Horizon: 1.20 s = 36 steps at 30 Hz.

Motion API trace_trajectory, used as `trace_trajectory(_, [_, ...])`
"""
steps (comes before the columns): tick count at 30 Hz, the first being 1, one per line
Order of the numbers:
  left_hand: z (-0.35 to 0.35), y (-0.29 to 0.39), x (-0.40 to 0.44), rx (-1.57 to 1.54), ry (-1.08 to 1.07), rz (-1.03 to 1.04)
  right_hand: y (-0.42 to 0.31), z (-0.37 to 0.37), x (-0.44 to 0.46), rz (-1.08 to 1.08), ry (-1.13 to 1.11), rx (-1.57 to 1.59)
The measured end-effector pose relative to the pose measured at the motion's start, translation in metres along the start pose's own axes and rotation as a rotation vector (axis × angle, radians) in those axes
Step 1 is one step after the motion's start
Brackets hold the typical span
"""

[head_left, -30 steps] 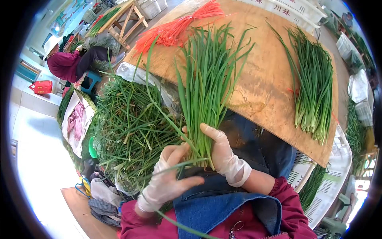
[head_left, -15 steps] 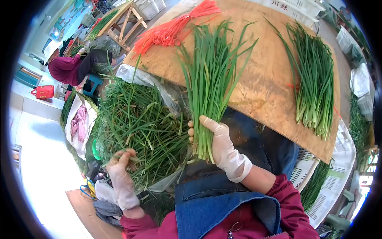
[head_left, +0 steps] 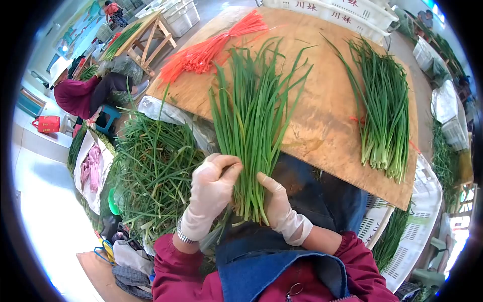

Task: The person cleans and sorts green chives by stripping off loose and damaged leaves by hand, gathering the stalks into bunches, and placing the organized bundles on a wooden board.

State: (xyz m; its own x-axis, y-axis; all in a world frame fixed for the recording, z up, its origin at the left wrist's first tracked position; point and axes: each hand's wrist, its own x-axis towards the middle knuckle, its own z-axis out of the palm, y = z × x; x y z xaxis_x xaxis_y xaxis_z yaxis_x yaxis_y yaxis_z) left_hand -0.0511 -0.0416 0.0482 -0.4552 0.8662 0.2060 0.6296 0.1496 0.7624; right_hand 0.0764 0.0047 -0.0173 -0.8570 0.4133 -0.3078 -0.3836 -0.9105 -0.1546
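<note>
My right hand (head_left: 282,209), gloved, grips the lower stems of a bunch of long green leaves (head_left: 251,131), held upright at the near edge of the wooden board (head_left: 317,116). My left hand (head_left: 211,189), also gloved, is at the left side of this bunch, thumb and fingertips pinched together; what lies between them is too small to make out. Another green bunch (head_left: 385,110) with a red tie lies on the right of the board. Red ties (head_left: 201,53) lie in a heap at its far left. A pile of loose leaves (head_left: 156,171) is left of the held bunch.
White plastic crates (head_left: 347,17) stand behind the board, and a perforated white crate (head_left: 410,234) is at the lower right. A person in a dark red top (head_left: 78,95) sits at the far left near a wooden table (head_left: 143,38). Clothes (head_left: 133,261) lie at the lower left.
My left hand moved away to the loose pile, where it had a blurred strand, and has come back up to the bunch. My right hand has kept its grip on the bunch.
</note>
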Motion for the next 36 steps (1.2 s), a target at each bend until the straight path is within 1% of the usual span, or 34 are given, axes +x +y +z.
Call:
trace_trajectory(2, [0.012,-0.004,0.011,0.11,-0.029,0.129,0.001,-0.001,-0.002,-0.02,0.021,0.032])
trace_trajectory(3, [0.019,-0.004,0.014,0.131,0.007,0.043,0.001,-0.001,-0.003,-0.029,0.033,0.047])
trace_trajectory(6, [0.026,0.0,0.03,0.328,-0.043,-0.196,0.001,-0.001,-0.005,-0.104,0.001,-0.124])
trace_trajectory(7, [0.03,-0.004,0.033,0.395,-0.034,-0.176,0.0,-0.005,-0.004,-0.068,0.022,-0.163])
trace_trajectory(10, [0.032,-0.007,0.039,0.269,-0.031,-0.262,0.0,0.0,-0.001,-0.014,0.119,-0.334])
trace_trajectory(11, [0.031,-0.009,0.039,0.215,-0.008,-0.299,0.002,0.002,0.0,-0.012,0.181,-0.273])
trace_trajectory(14, [0.025,-0.011,0.037,0.127,-0.011,-0.405,-0.003,0.002,-0.002,0.027,0.11,-0.146])
trace_trajectory(15, [0.022,-0.013,0.036,0.134,-0.053,-0.399,-0.004,-0.001,-0.003,0.058,0.081,-0.169])
trace_trajectory(18, [0.02,-0.027,0.037,-0.036,-0.089,-0.441,-0.006,-0.001,-0.007,0.066,0.041,-0.099])
trace_trajectory(19, [0.016,-0.021,0.037,-0.154,-0.089,-0.549,-0.005,-0.007,-0.005,0.059,0.003,-0.115])
trace_trajectory(22, [0.015,-0.022,0.035,-0.081,-0.076,-0.557,-0.005,-0.014,-0.005,0.136,-0.043,-0.018])
trace_trajectory(23, [0.015,-0.018,0.035,-0.067,-0.102,-0.57,-0.004,-0.013,-0.005,0.113,-0.03,-0.024])
trace_trajectory(25, [0.015,-0.016,0.033,-0.139,-0.099,-0.58,-0.002,-0.009,-0.005,0.07,-0.006,-0.041])
trace_trajectory(26, [0.014,-0.016,0.032,-0.175,-0.097,-0.583,-0.003,-0.007,-0.005,0.064,-0.002,-0.106])
trace_trajectory(27, [0.015,-0.019,0.031,-0.178,-0.076,-0.546,-0.003,-0.006,-0.007,0.057,0.003,-0.168])
trace_trajectory(28, [0.014,-0.018,0.028,-0.215,-0.007,-0.46,-0.003,-0.005,-0.007,0.051,0.008,-0.23])
trace_trajectory(31, [-0.003,-0.002,0.023,-0.291,0.19,-0.208,-0.006,-0.009,-0.006,0.113,-0.002,-0.102])
trace_trajectory(32, [-0.016,0.015,0.02,-0.452,0.238,-0.256,-0.007,-0.01,-0.005,0.127,-0.004,-0.086])
trace_trajectory(34, [-0.039,0.029,0.01,-0.576,0.347,-0.181,-0.008,-0.013,-0.003,0.156,-0.012,-0.055])
trace_trajectory(35, [-0.052,0.028,0.002,-0.567,0.4,-0.106,-0.01,-0.019,-0.003,0.177,-0.089,-0.127])
trace_trajectory(36, [-0.066,0.025,-0.004,-0.537,0.452,-0.002,-0.01,-0.017,-0.003,0.167,-0.074,-0.089])
